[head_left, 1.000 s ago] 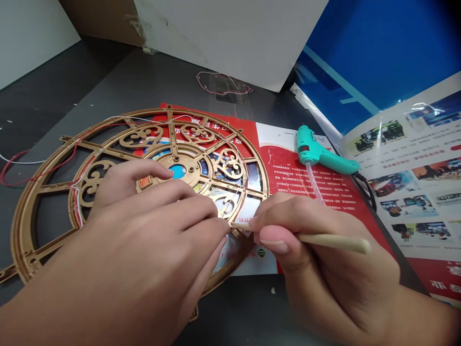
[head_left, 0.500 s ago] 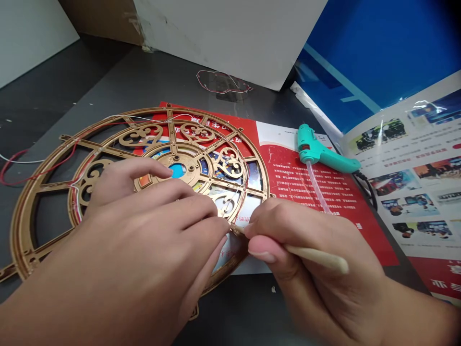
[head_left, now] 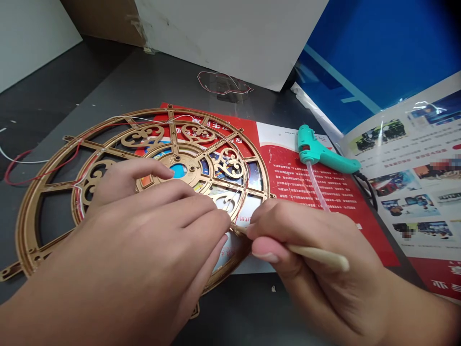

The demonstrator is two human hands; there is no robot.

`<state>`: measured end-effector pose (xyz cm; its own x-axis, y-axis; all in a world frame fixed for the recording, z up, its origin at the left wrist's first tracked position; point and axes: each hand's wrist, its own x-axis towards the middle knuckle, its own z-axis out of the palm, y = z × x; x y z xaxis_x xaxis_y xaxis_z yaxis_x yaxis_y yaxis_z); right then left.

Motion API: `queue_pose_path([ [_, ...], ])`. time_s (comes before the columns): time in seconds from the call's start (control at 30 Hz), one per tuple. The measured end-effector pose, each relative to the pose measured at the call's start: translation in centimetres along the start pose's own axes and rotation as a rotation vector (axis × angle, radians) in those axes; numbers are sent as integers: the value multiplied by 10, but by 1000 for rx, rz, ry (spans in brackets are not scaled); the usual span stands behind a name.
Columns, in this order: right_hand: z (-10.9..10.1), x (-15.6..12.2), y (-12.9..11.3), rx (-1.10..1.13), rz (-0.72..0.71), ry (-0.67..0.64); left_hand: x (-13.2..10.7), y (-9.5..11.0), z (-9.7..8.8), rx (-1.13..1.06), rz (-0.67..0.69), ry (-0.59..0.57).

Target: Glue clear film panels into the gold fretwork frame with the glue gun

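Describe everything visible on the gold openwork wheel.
The wheel is a flat, gold-finished openwork disc with concentric rings, straight spokes, scrollwork panels and a central hub. Thin red and white wires run along it. It lies on a red printed leaflet, overhanging the dark tabletop. The left hand rests on it; a wooden stick in the right hand reaches its rim.

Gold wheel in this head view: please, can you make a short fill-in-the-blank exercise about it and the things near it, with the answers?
The wooden stick is held in the ____ hand.
The loose wires left of the gold wheel are red and ____.
The round opening at the wheel's centre shows a ____ colour.

Missing words: right, white, blue.
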<state>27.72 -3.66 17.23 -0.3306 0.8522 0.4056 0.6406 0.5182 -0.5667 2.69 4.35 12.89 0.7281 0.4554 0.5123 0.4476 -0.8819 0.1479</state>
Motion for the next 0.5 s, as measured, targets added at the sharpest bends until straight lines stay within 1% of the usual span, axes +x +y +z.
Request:
queue_pose_path([
  [0.1,-6,-1,0,43,-16,-74,6,2,-4,-33,7,33],
  [0.17,-7,-4,1,55,-43,-108,2,4,-4,-17,4,15],
  [0.2,-7,-6,2,49,-47,-103,-3,5,-2,-4,-5,-11],
  [0.27,-2,-9,5,48,-20,-23,-13,6,1,15,-12,-60],
  [0.33,5,-9,10,110,43,136,-21,7,5,13,-19,-78],
  [0.37,9,-9,12,184,64,198,-23,7,7,14,-18,-77],
  [0.43,15,-6,15,309,98,304,-23,6,8,18,-14,-68],
  [0.5,19,-3,15,392,130,354,-18,4,8,25,-12,-59],
])
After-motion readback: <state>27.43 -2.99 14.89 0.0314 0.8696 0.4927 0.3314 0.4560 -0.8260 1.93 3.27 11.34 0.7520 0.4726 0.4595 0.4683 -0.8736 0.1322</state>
